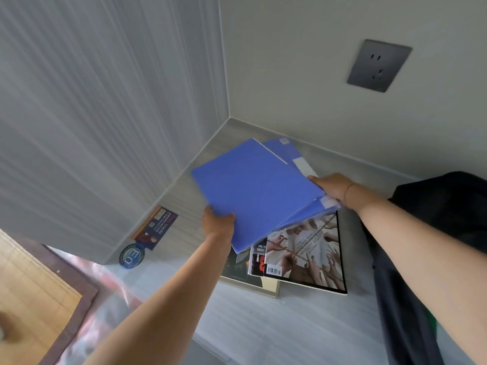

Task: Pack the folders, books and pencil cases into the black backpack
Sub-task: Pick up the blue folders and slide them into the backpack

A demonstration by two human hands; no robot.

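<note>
Blue folders [253, 191] are held tilted above the grey desk [263, 325], stacked together. My left hand [217, 222] grips their near left edge. My right hand [333, 189] grips their right edge by a white label. Under them lies a pile of books [305, 256]; the top one shows many pale hands on its cover. The black backpack [437, 233] lies at the right of the desk, partly behind my right forearm. No pencil case is visible.
The desk sits in a corner between a ribbed wall on the left and a plain wall with a dark socket [379, 65]. Two stickers [147, 233] mark the left wall's base. Wooden floor [29, 299] shows at lower left.
</note>
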